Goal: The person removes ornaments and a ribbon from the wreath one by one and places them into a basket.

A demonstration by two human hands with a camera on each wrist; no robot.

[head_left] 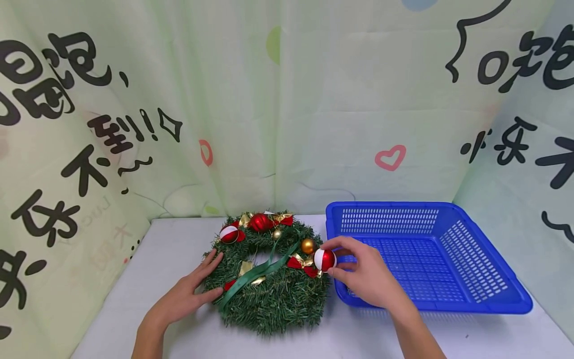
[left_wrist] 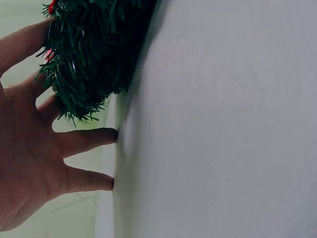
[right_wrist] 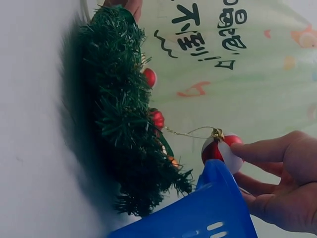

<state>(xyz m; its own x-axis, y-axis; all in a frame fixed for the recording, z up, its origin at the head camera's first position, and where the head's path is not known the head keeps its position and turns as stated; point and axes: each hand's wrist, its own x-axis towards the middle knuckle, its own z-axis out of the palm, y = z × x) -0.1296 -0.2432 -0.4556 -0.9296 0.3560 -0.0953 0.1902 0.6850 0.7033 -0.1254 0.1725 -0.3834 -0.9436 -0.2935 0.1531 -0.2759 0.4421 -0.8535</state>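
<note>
A green wreath (head_left: 278, 311) lies on the table, with a long green ribbon (head_left: 253, 274) across its middle. My left hand (head_left: 186, 291) rests on its left edge, fingers spread straight; in the left wrist view two fingertips reach down to the tabletop. My right hand (head_left: 369, 274) pinches a red-and-white Christmas ball (head_left: 326, 260) between thumb and fingers at the wreath's right side. In the right wrist view a thin gold cord loop (right_wrist: 190, 133) runs from the ball's cap toward the wreath. Beside the ball sit a gold ball (head_left: 308, 246) and a red bow (head_left: 305, 266).
A blue plastic basket (head_left: 511, 279) stands to the right, its left rim close to the wreath and under my right hand. On the wreath's far side are a red ornament (head_left: 261, 223) and another red-and-white ball (head_left: 229, 234). Printed curtains (head_left: 314, 99) enclose the white table (head_left: 134, 279).
</note>
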